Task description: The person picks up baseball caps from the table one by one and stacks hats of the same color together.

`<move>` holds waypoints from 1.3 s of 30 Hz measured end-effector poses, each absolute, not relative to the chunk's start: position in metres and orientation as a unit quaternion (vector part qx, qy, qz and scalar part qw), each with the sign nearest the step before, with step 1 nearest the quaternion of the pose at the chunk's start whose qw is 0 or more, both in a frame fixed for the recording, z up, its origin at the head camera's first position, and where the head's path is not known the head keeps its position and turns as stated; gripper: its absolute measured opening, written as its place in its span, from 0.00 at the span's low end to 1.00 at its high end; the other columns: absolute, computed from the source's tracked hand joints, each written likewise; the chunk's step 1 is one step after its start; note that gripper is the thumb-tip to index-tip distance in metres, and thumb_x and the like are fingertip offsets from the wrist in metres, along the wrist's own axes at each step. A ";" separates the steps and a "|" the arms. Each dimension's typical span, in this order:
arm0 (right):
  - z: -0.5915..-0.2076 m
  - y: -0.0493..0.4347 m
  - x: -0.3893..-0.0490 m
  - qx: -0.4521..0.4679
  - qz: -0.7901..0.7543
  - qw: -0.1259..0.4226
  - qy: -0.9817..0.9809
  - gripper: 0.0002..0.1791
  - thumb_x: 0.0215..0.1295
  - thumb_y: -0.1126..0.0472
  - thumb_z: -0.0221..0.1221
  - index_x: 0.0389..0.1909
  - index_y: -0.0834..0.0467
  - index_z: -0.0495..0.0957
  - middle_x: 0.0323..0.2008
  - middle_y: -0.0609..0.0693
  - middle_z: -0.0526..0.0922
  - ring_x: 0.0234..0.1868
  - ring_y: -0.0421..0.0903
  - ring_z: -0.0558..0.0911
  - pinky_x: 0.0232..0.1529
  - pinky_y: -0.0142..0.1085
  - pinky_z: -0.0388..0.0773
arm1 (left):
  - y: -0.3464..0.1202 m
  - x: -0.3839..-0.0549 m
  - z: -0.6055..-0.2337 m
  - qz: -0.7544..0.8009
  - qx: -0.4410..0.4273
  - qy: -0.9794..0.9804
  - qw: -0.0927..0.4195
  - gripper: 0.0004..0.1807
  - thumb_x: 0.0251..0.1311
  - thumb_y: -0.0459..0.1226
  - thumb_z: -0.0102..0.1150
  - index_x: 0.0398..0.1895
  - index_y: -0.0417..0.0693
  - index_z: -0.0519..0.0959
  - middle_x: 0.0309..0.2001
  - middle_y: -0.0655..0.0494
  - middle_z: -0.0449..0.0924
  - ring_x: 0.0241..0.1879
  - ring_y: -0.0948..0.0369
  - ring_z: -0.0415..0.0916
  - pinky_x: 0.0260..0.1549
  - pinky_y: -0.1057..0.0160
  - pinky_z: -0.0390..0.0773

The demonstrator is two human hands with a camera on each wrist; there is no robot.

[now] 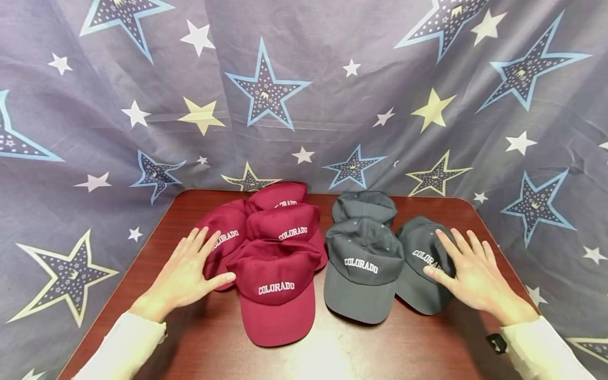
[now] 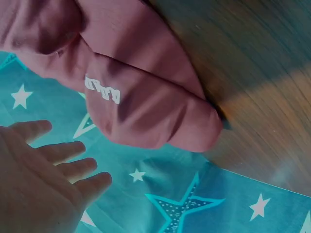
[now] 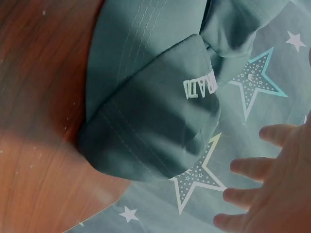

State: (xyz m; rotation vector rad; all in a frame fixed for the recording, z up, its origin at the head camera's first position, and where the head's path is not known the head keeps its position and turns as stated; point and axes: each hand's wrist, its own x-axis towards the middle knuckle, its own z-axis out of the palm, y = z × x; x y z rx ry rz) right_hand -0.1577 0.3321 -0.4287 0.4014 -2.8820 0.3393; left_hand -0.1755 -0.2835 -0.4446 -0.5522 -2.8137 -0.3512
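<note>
Several maroon caps with white COLORADO lettering overlap in a group on the left half of the table. To their right sit three dark grey caps with the same lettering, the rightmost grey cap a little apart at an angle. My left hand hovers with fingers spread beside the leftmost maroon cap, overlapping it in the head view. My right hand, fingers spread too, is over the right edge of the rightmost grey cap. Neither hand grips anything; whether they touch the caps is unclear.
The caps stand on a reddish-brown wooden table with rounded far corners. Behind and beside it hangs a grey-blue cloth printed with stars. A black watch-like object shows at the right cuff.
</note>
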 end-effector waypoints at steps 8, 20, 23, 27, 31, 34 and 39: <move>-0.431 0.325 -0.153 0.148 0.127 0.112 -0.974 0.51 0.64 0.32 0.62 0.80 0.53 0.57 0.74 0.70 0.60 0.75 0.75 0.51 0.73 0.69 0.35 | -0.273 -0.174 -0.442 -0.124 -0.206 -0.962 0.130 0.56 0.52 0.72 0.64 0.75 0.45 0.67 0.74 0.33 0.61 0.74 0.34 0.55 0.71 0.36 0.56; -0.434 0.316 -0.148 0.171 0.134 0.129 -0.968 0.52 0.62 0.33 0.65 0.81 0.51 0.56 0.73 0.68 0.63 0.74 0.74 0.56 0.74 0.67 0.39 | -0.258 -0.172 -0.445 -0.132 -0.240 -0.948 0.164 0.54 0.50 0.72 0.66 0.72 0.46 0.71 0.70 0.40 0.69 0.73 0.38 0.60 0.68 0.37 0.61; -0.435 0.314 -0.147 0.175 0.135 0.136 -0.966 0.52 0.61 0.33 0.66 0.80 0.51 0.58 0.73 0.68 0.64 0.72 0.74 0.59 0.74 0.66 0.41 | -0.254 -0.171 -0.445 -0.139 -0.242 -0.945 0.170 0.52 0.49 0.71 0.67 0.69 0.46 0.74 0.68 0.42 0.71 0.72 0.41 0.62 0.68 0.38 0.62; -0.436 0.311 -0.147 0.180 0.136 0.142 -0.964 0.52 0.60 0.33 0.66 0.80 0.51 0.59 0.72 0.67 0.65 0.71 0.74 0.61 0.74 0.66 0.43 | -0.247 -0.170 -0.446 -0.152 -0.252 -0.940 0.174 0.48 0.52 0.69 0.67 0.66 0.45 0.77 0.67 0.45 0.73 0.71 0.44 0.64 0.69 0.42 0.63; -0.438 0.308 -0.146 0.188 0.137 0.150 -0.961 0.52 0.60 0.33 0.67 0.79 0.51 0.60 0.72 0.66 0.66 0.71 0.74 0.62 0.74 0.65 0.44 | -0.239 -0.167 -0.447 -0.171 -0.264 -0.932 0.180 0.43 0.54 0.65 0.69 0.64 0.44 0.78 0.64 0.47 0.75 0.68 0.46 0.67 0.69 0.43 0.64; -0.438 0.306 -0.145 0.195 0.140 0.157 -0.958 0.52 0.59 0.33 0.68 0.79 0.51 0.61 0.72 0.66 0.67 0.70 0.74 0.63 0.75 0.63 0.44 | -0.233 -0.165 -0.446 -0.185 -0.271 -0.926 0.186 0.42 0.54 0.63 0.70 0.63 0.43 0.78 0.63 0.47 0.77 0.67 0.47 0.70 0.68 0.44 0.65; -0.439 0.302 -0.144 0.202 0.142 0.168 -0.954 0.51 0.58 0.34 0.69 0.78 0.52 0.63 0.70 0.66 0.68 0.70 0.73 0.64 0.74 0.63 0.46 | -0.222 -0.164 -0.445 -0.193 -0.281 -0.921 0.188 0.41 0.54 0.61 0.72 0.63 0.44 0.78 0.62 0.46 0.78 0.65 0.49 0.71 0.67 0.46 0.67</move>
